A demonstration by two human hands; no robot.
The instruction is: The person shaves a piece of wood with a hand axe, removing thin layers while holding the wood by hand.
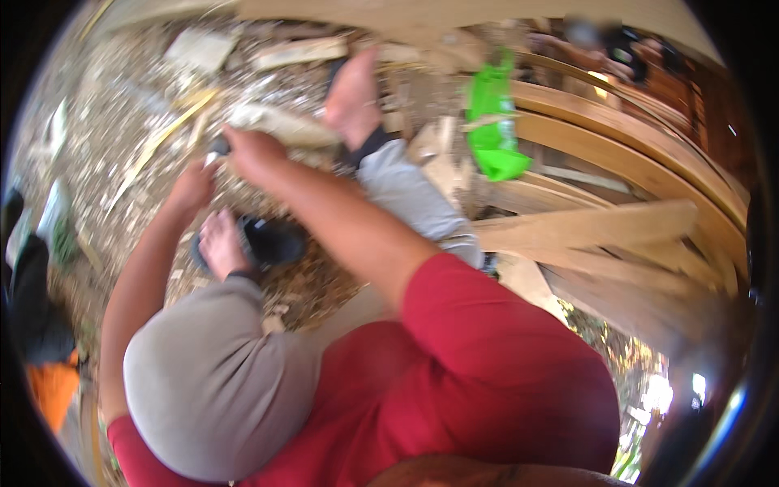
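Note:
Out in front, at the upper left of the head view, both hands come together around a short tool with a dark rounded end point(218, 147) and a pale shaft; motion blur hides its exact kind. My right hand point(253, 152) is closed at the dark end. Just below and to its left, my left hand point(193, 187) is closed around the pale part. A long pale piece of wood point(280, 126) lies on the ground beyond my right hand. My left foot point(221, 243) rests by a black slipper point(272, 242) below the hands.
Wood chips and scraps litter the ground point(122, 195). My bare right foot point(355, 97) stretches forward. To the right are a bright green plastic bag point(493, 122), long curved boards point(617, 134) and stacked planks point(592, 227). Dark and orange cloth point(53, 394) lies at the left.

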